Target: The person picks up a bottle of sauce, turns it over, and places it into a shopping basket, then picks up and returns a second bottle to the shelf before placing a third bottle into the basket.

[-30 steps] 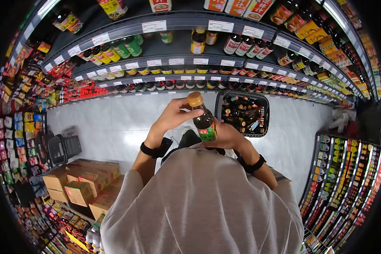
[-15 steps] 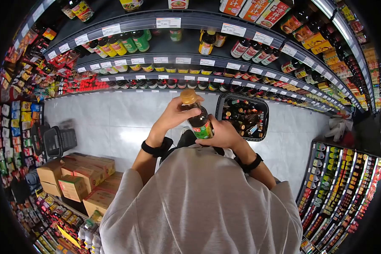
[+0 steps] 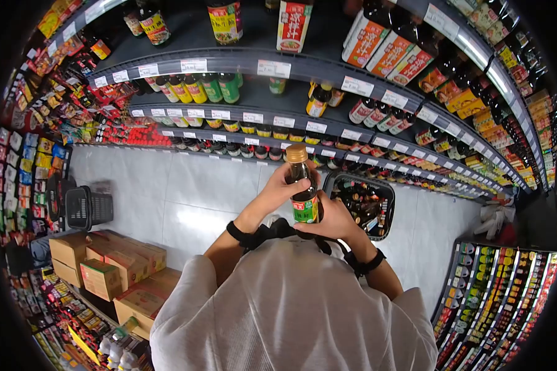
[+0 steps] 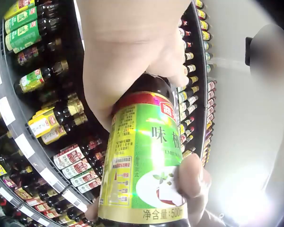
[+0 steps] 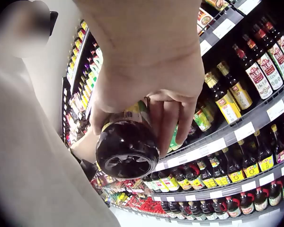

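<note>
One dark bottle [image 3: 305, 196], gold cap [image 3: 296, 153], green-and-red label, held in front of the person's pale shirt [image 3: 303, 297], cap end toward the stocked shelves [image 3: 254, 49]. Left hand [image 3: 280, 191]: fingers clamped round the bottle's upper part, below the cap. Right hand [image 3: 335, 220]: fingers clamped round its lower part. One black basket [image 3: 392, 211], containing bottles, on the grey floor [image 3: 204, 216], beyond the right hand. Several cardboard boxes [image 3: 130, 267], stacked, left side.

One held bottle [image 3: 306, 208], two wrist straps [image 3: 371, 263]

The bottle [image 3: 303, 193] has swung nearer upright (its green label [image 3: 305, 211] showing more fully).
</note>
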Motion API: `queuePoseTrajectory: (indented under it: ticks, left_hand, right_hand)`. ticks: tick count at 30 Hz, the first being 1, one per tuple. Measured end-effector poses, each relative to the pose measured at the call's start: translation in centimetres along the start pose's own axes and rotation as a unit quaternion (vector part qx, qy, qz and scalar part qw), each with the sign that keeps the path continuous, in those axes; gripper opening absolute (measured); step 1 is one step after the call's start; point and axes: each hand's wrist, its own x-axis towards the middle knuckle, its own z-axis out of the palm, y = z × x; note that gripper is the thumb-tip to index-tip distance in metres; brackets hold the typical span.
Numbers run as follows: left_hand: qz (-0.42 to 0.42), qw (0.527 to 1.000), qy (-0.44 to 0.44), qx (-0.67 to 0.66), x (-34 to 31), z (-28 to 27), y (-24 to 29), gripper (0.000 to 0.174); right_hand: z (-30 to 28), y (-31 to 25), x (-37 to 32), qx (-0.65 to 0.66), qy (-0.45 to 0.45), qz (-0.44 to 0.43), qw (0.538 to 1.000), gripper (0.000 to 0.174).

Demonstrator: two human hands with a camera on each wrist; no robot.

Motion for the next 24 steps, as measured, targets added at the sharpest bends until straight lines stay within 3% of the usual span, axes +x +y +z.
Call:
queuePoseTrajectory:
  ticks: [1, 2, 6, 11, 14, 24]
  left_hand:
    - [0.007, 1.0, -0.006, -0.017, 0.2, -0.1, 0.2, 0.049]
    - [-0.005, 1.0, -0.001, -0.018, 0.3, -0.3, 0.4, 0.071]
    - [-0.008, 0.993, 0.009, -0.118, 0.6, 0.3, 1.0, 0.077]
    - [-0.002, 0.972, 0.044, -0.23, 0.5, 0.0, -0.3, 0.06]
    - [-0.002, 0.969, 0.071, -0.238, 0.1, 0.0, 0.1, 0.059]
    - [0.016, 0.97, 0.057, -0.237, 1.2, -0.5, -0.7, 0.068]
  right_hand:
    - [-0.2, -0.2, 0.2, 0.0, 0.005, -0.006, 1.0, 0.082]
    - [-0.5, -0.6, 0.2, -0.016, 0.009, -0.006, 1.0, 0.081]
    - [-1.3, -1.3, 0.6, 0.006, 0.016, -0.014, 1.0, 0.079]
    - [-1.0, -1.7, 1.3, 0.029, 0.031, -0.021, 0.999, 0.077]
    - [-1.1, -2.0, 1.6, 0.028, 0.021, -0.002, 0.999, 0.07]
    - [-1.9, -2.2, 2.2, 0.029, 0.009, -0.009, 1.0, 0.075]
